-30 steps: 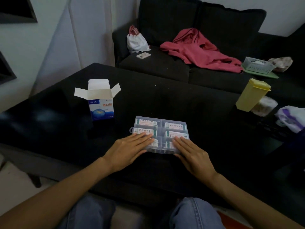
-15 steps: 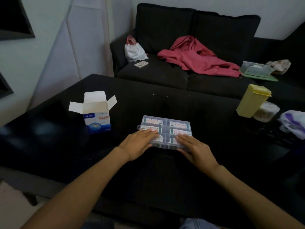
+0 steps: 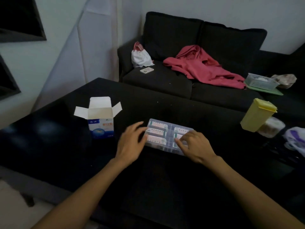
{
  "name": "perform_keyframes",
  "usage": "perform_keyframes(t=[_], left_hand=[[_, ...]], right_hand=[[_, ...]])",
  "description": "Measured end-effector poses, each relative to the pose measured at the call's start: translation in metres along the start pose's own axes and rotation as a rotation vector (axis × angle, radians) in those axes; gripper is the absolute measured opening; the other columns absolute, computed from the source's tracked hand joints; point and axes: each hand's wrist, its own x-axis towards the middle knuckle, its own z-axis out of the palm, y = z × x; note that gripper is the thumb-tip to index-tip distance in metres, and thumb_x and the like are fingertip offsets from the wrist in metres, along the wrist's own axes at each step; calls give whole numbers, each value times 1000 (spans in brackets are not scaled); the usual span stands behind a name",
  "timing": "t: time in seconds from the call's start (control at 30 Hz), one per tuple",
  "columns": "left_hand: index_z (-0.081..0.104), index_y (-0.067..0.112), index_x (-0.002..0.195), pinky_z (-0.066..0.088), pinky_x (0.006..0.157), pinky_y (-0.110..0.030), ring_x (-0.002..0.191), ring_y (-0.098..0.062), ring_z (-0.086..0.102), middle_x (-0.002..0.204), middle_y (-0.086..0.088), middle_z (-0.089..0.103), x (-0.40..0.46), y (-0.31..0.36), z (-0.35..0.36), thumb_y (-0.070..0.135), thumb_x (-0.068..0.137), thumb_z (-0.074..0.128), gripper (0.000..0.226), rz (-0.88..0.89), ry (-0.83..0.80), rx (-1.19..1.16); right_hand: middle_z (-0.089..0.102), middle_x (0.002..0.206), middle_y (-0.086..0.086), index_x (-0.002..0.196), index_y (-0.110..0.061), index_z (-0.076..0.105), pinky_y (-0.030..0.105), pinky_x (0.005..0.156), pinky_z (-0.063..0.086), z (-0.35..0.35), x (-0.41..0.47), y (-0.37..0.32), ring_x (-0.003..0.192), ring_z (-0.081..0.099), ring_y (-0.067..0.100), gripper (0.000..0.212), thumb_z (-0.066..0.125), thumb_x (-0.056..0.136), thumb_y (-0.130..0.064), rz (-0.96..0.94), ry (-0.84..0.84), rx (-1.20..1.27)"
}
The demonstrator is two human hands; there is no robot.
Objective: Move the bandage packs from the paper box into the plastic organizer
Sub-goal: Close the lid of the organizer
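A clear, flat, rectangular plastic organizer [image 3: 166,135], its lid closed over rows of printed bandage packs [image 3: 156,130], is seen on a glossy black table [image 3: 181,176]. Its right half is touched by the loosely bent fingers of the right hand [image 3: 195,147]; nothing is clasped. The left hand [image 3: 132,143], blurred and relaxed, is held just beside the organizer's left edge. The white-and-blue paper box [image 3: 100,122] is left standing upright nearby, cardboard flaps splayed. A crumpled pink garment [image 3: 203,66] is draped over the dark fabric sofa [image 3: 181,37].
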Motion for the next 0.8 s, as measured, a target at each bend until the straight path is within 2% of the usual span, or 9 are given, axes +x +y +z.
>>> perform_keyframes(t=[0.03,0.1,0.2,0.33,0.43,0.5,0.63,0.73,0.8], left_hand=[[61,24,114,44,93,-31,120,-15,48,127,3,52,-6,-3,-9,36,95,49,26,-98,231,-71],[58,19,85,40,72,-25,93,-16,55,95,4,53,-18,-11,-33,40,93,51,23,-333,622,-199],[54,12,83,37,74,-29,89,-18,50,96,-1,50,-19,-43,-68,44,91,55,34,-672,887,-336],[59,4,118,44,86,-38,107,-28,57,118,-11,59,-3,-92,-108,49,94,46,53,-850,619,-658],[50,15,134,43,77,-26,110,-21,53,124,-1,54,-1,-97,-123,38,100,42,42,-826,286,-884],[53,17,128,41,64,-20,97,-13,55,118,1,57,-11,-93,-129,33,101,40,34,-778,191,-894],[58,18,110,47,73,-19,89,-10,61,117,-8,64,-53,-97,-145,27,101,43,20,-671,224,-811],[57,18,104,45,64,-13,80,1,58,112,-5,64,-100,-93,-174,29,99,46,16,-656,296,-738],[57,17,104,44,64,-20,80,-5,59,107,-3,64,-141,-90,-197,34,97,48,21,-716,397,-736]], right_hand=[[67,107,-3,96,-24,70,31,92,42,-3,6,-9,105,54,11,54,27,96,-56,-10,66,-14],[68,102,-1,92,-20,72,31,87,44,-6,19,-40,101,56,13,49,34,97,-51,33,151,127],[67,108,5,106,-16,69,33,85,47,-15,47,-110,97,60,16,42,41,97,-47,203,36,670],[49,138,7,140,-18,42,36,101,35,-20,85,-195,123,47,20,46,32,101,-41,406,-388,1385],[53,133,5,137,-19,44,29,85,38,-14,92,-231,100,54,13,44,26,102,-39,398,-412,1518],[53,133,7,138,-19,43,28,81,37,-11,88,-248,104,53,15,44,24,103,-38,404,-418,1514],[51,135,7,142,-20,38,21,69,40,-22,64,-278,106,51,15,44,26,103,-37,336,-440,1505],[49,138,7,141,-21,38,29,86,40,-30,38,-302,121,49,22,45,31,101,-40,311,-421,1510],[53,134,6,138,-18,43,30,87,42,-36,16,-326,121,51,23,43,35,101,-38,284,-449,1518]])
